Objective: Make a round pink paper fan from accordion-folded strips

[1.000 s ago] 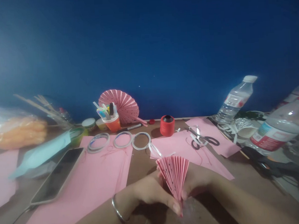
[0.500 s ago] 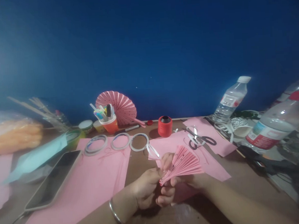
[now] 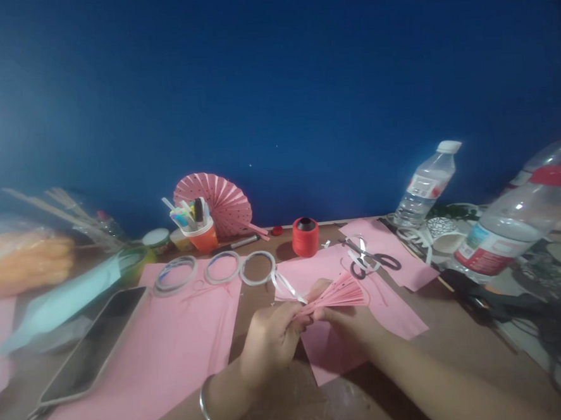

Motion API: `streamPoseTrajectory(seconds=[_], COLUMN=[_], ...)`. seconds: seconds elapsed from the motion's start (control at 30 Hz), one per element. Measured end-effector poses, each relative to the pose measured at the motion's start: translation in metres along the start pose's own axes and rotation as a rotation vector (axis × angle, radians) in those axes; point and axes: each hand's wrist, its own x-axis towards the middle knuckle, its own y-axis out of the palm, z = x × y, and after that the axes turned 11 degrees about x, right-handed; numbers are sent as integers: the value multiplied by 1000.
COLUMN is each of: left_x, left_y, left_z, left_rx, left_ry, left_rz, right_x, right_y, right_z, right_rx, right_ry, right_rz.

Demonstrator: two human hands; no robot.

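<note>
Tipped over from upright, the pleated pink fan (image 3: 345,292) now points rightward between my hands: left hand (image 3: 269,338) pinching its narrow end, right hand (image 3: 352,329) gripping mid-length. I'd best keep the folds aligned, pressing evenly.

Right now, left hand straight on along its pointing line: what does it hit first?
Likely the right hand, which holds the same pleated pink paper just ahead of the left hand. Depth is unclear; they may already touch.
</note>
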Motion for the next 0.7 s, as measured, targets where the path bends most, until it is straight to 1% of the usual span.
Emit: streamPoseTrajectory(seconds=[0.13,0.2,0.3,0.37,0.43,0.53,0.63,0.7], left_x=[0,-1,-1,-1,-1,0,0,-1], left_y=[-1,0,1,2,2,3,3,2], left_z=[4,6,10,12,14,14,13,12], left_rx=[98,80,17,-11,-36,-66,-86,-93], left_ry=[48,51,-19,-82,-103,-77,-31,-25], left_rz=[-91,-92,-74,-84,-110,-149,-196,-226], right_x=[10,13,15,17,18,20,18,17], right_y=[-7,-9,-11,-12,-15,-16,-16,-15], right_z=[-1,0,2,3,4,4,2,2], right_rx=[68,114,150,191,231,241,225,223], right_ry=[-140,-176,-185,-204,-222,-197,-170,-169], right_rz=[-158,-181,-181,-223,-257,-225,-149,-103])
